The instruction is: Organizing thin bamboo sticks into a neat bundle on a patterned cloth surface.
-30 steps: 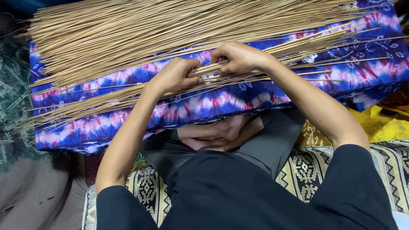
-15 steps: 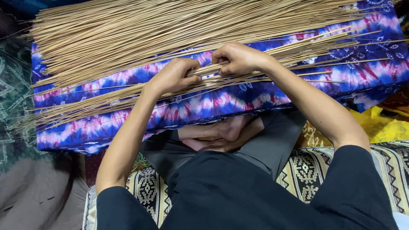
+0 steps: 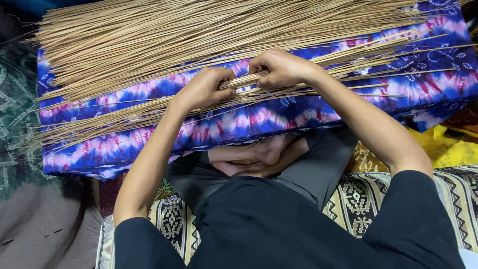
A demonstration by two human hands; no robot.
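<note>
We are looking down on our own two hands, working side by side over a thin bundle [image 3: 149, 112] of pale sticks. The bundle is lying across a tie-dyed cloth [image 3: 279, 119] in blue, purple and pink, running from lower left to upper right, and it is passing straight under both hands.

Our left hand [image 3: 204, 88] is curling knuckles-up over the bundle, fingers [image 3: 223, 74] clenching around a small gathering of the sticks. Our right hand [image 3: 281, 67] is sitting just beside it, a little farther from us, fingers folded down and grasping the same sticks. The two hands are nearly touching at the thumbs; we cannot tell whether they actually meet.

Both forearms are reaching forward and converging, elbows spread wide, black sleeves ending above the elbow. The left arm is rising steeply from lower left; the right is angling in from lower right.

Beyond the hands a much larger heap [image 3: 199, 35] of the same sticks is fanning over the far part of the cloth, apart from the held bundle. Nearer us, bare feet [image 3: 259, 154] are tucking under grey trousers on a patterned mat [image 3: 358, 194]. A yellow cloth [image 3: 448, 144] is showing at right.
</note>
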